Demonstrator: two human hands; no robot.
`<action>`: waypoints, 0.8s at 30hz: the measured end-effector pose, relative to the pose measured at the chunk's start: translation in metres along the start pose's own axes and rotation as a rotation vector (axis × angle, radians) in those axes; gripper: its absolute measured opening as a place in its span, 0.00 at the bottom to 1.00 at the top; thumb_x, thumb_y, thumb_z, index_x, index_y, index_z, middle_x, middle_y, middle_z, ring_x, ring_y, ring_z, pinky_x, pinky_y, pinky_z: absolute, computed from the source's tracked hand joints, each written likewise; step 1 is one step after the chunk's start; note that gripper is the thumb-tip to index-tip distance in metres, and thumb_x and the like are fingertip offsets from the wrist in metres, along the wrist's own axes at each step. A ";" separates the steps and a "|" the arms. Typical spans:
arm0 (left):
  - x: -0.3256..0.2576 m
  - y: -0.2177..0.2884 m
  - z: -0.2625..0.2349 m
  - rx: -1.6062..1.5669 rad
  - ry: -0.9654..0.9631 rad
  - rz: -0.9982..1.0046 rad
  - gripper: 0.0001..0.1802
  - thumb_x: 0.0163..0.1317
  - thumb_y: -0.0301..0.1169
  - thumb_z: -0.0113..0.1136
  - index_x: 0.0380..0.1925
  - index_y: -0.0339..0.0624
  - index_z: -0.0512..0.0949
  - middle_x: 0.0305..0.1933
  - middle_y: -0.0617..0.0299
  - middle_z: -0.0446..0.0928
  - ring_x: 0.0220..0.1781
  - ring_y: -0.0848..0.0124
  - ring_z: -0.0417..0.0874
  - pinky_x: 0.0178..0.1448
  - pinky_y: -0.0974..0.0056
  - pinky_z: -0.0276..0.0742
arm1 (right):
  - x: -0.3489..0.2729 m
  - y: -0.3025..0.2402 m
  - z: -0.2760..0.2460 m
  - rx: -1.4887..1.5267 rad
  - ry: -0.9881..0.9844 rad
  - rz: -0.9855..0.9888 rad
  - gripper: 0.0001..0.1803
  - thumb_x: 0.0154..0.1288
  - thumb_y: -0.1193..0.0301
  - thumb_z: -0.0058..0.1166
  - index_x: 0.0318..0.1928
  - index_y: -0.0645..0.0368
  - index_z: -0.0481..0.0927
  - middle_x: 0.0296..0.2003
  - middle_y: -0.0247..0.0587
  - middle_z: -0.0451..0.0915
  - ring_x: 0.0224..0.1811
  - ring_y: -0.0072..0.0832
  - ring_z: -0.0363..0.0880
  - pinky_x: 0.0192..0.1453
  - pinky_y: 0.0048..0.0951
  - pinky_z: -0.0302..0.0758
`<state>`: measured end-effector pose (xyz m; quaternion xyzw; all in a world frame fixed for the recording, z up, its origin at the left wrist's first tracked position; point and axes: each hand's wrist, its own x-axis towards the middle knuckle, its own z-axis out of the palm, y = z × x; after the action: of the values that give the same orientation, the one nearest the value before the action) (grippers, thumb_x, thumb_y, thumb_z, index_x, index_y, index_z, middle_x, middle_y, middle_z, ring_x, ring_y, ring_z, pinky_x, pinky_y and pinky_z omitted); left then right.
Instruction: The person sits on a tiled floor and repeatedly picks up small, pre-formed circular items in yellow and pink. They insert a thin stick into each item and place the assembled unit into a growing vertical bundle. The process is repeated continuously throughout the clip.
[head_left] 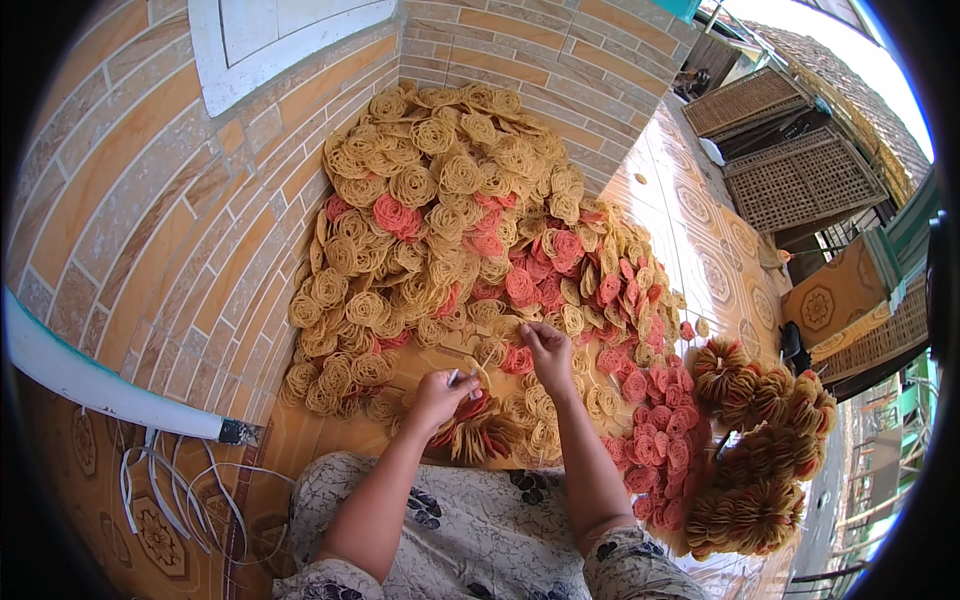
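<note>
Daylight fills the scene, strong and warm. The brightest patch sits at one to two o'clock, where the sky (860,60) burns out to plain white with no detail. The tiled floor (700,240) toward three o'clock carries a soft sheen. Shadows are mild: a dim band lies under the heap of crackers (450,220) near six o'clock, and the brick wall (130,230) at nine o'clock is evenly lit. Focus is sharp at the centre. Toward the rim, brick lines bow strongly, detail smears, and a black circular border with a thin blue fringe closes the picture.
</note>
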<state>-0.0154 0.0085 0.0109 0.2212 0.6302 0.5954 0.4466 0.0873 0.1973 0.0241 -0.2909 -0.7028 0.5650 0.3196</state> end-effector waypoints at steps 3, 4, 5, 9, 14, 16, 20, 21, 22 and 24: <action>-0.001 0.001 0.000 -0.019 -0.006 -0.008 0.08 0.65 0.32 0.60 0.34 0.37 0.81 0.31 0.65 0.83 0.33 0.81 0.76 0.45 0.72 0.70 | 0.001 0.002 0.001 -0.027 0.004 0.037 0.13 0.67 0.69 0.57 0.42 0.69 0.82 0.29 0.35 0.83 0.30 0.17 0.78 0.36 0.21 0.74; -0.001 0.002 0.001 -0.025 -0.007 -0.012 0.08 0.65 0.32 0.60 0.34 0.37 0.81 0.31 0.65 0.82 0.34 0.80 0.77 0.45 0.72 0.70 | 0.000 0.002 0.001 -0.038 0.006 0.040 0.13 0.67 0.69 0.57 0.42 0.69 0.82 0.28 0.34 0.83 0.30 0.17 0.77 0.36 0.21 0.73; -0.001 0.002 0.001 -0.016 -0.009 -0.013 0.08 0.65 0.32 0.60 0.34 0.37 0.81 0.31 0.65 0.82 0.34 0.80 0.77 0.45 0.72 0.70 | 0.000 0.001 0.002 -0.053 0.024 0.082 0.13 0.67 0.69 0.57 0.42 0.69 0.83 0.28 0.34 0.83 0.29 0.17 0.77 0.35 0.21 0.73; -0.002 0.003 0.001 -0.021 0.019 -0.005 0.08 0.65 0.31 0.60 0.34 0.37 0.81 0.31 0.65 0.82 0.34 0.80 0.77 0.45 0.72 0.70 | -0.003 -0.009 0.001 -0.052 -0.062 0.040 0.13 0.67 0.68 0.57 0.41 0.69 0.82 0.28 0.34 0.83 0.32 0.18 0.77 0.38 0.22 0.74; 0.002 -0.003 0.000 -0.064 0.041 0.034 0.08 0.65 0.30 0.59 0.35 0.34 0.80 0.30 0.64 0.82 0.34 0.79 0.77 0.45 0.71 0.71 | -0.008 -0.018 -0.002 -0.156 -0.462 0.208 0.23 0.68 0.56 0.55 0.41 0.68 0.82 0.32 0.39 0.84 0.36 0.21 0.79 0.46 0.27 0.73; 0.004 -0.007 0.000 -0.091 0.098 0.035 0.08 0.65 0.29 0.59 0.35 0.34 0.80 0.30 0.64 0.81 0.34 0.79 0.77 0.44 0.71 0.71 | -0.014 -0.013 0.004 -0.486 -0.362 0.022 0.20 0.64 0.54 0.57 0.43 0.57 0.84 0.37 0.37 0.83 0.45 0.28 0.77 0.54 0.35 0.69; 0.008 -0.013 -0.003 0.042 0.116 0.066 0.09 0.65 0.31 0.59 0.34 0.35 0.81 0.28 0.65 0.82 0.31 0.80 0.77 0.41 0.71 0.71 | -0.019 0.001 0.017 -1.064 -0.228 -0.345 0.13 0.58 0.62 0.59 0.43 0.49 0.85 0.42 0.34 0.80 0.53 0.39 0.71 0.59 0.46 0.63; 0.008 -0.015 -0.004 0.046 0.119 0.082 0.11 0.64 0.34 0.60 0.33 0.36 0.82 0.27 0.66 0.83 0.29 0.80 0.76 0.39 0.71 0.70 | -0.018 0.002 0.018 -1.032 -0.215 -0.316 0.12 0.58 0.63 0.59 0.42 0.50 0.85 0.41 0.34 0.80 0.51 0.39 0.72 0.57 0.47 0.63; 0.009 -0.015 -0.003 0.089 0.129 0.060 0.12 0.63 0.37 0.61 0.32 0.38 0.83 0.26 0.66 0.83 0.27 0.81 0.76 0.36 0.71 0.70 | -0.015 0.003 0.015 -1.015 -0.212 -0.255 0.12 0.58 0.63 0.59 0.41 0.50 0.85 0.41 0.34 0.80 0.50 0.39 0.73 0.56 0.48 0.63; 0.008 -0.015 -0.005 0.124 0.109 0.081 0.12 0.63 0.37 0.62 0.31 0.38 0.83 0.27 0.67 0.83 0.27 0.81 0.76 0.36 0.71 0.70 | -0.008 0.001 0.010 -0.734 -0.087 -0.079 0.10 0.63 0.63 0.58 0.36 0.56 0.84 0.33 0.32 0.79 0.37 0.27 0.74 0.46 0.34 0.68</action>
<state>-0.0196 0.0095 -0.0062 0.2411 0.6798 0.5840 0.3725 0.0851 0.1851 0.0206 -0.3347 -0.8822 0.2744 0.1852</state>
